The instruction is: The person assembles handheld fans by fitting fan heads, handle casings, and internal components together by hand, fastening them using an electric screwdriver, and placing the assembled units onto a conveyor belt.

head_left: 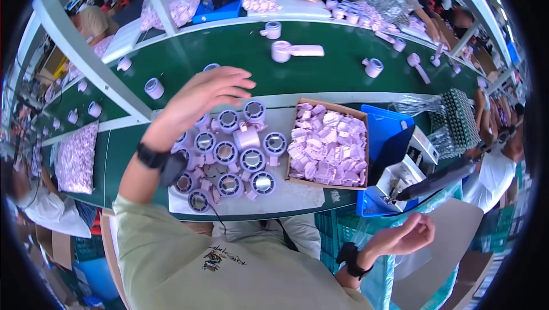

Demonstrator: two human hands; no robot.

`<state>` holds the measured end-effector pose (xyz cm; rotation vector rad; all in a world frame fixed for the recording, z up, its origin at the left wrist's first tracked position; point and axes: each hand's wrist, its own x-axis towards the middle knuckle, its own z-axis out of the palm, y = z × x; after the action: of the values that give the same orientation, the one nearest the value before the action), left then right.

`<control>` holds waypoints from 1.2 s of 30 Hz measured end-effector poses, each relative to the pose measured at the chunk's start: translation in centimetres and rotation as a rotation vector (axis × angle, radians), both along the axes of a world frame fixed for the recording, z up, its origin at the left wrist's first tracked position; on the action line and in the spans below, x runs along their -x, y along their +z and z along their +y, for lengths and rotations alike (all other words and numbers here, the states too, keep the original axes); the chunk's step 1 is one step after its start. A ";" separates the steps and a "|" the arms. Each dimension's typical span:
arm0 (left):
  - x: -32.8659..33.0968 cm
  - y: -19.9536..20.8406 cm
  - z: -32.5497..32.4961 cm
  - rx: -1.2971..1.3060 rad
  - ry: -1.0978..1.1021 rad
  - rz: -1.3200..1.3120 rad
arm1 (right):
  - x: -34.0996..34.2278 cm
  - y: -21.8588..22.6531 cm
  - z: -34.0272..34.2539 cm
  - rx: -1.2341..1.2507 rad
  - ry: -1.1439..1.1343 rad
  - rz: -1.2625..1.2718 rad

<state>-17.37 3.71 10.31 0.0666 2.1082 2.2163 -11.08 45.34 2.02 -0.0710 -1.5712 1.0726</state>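
Observation:
My left hand (214,93) is raised over the far edge of the white work mat, fingers stretched out, holding nothing. Below it stand several round lilac housings (252,160) with dark-ringed tops, like small motor or fan heads; one housing (246,137) lies on its side. My right hand (405,236) hovers palm-up off the bench's front edge, its fingers loosely curled with nothing visible in them. Just above that hand, a black electric screwdriver (437,180) slants with its tip by a metal screw feeder (400,181) in a blue bin (366,201).
A cardboard box (327,185) full of small pink plastic parts (327,144) sits right of the mat (303,196). Beyond runs a green conveyor (229,47) carrying scattered housings, one with a handle (291,51). A metal post (94,53) rises at left. Co-workers sit across the belt.

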 end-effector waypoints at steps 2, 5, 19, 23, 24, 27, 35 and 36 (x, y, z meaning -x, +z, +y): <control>-5.2 1.1 -1.6 -0.005 0.054 0.007 | 0.5 3.2 -7.1 0.035 0.477 -0.071; -11.8 0.4 -3.4 -0.082 0.230 0.002 | 4.8 12.6 -17.0 -0.078 1.114 -0.195; -50.9 -9.8 0.6 0.308 1.720 -0.507 | 54.2 -2.5 -8.3 -1.815 0.757 -0.988; -58.5 -16.3 1.8 0.620 1.511 -1.042 | 53.7 -4.2 -6.8 -1.911 0.436 -1.075; -59.0 -17.5 2.0 0.590 1.532 -1.055 | 53.8 -4.2 -6.7 -1.934 0.392 -1.073; -57.1 -18.7 2.2 0.888 1.315 -1.021 | 54.3 -2.8 -6.8 -1.992 0.266 -1.056; -52.4 -23.4 1.0 1.063 0.807 -0.874 | 63.1 11.4 -3.1 -1.982 0.373 0.166; -52.5 -22.0 1.8 1.107 0.843 -0.877 | 61.5 9.6 -7.8 -1.807 0.550 0.245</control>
<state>35.16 5.49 -11.72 -1.6799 2.5111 0.5435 -72.62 37.55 11.58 1.6727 -1.8134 -0.2991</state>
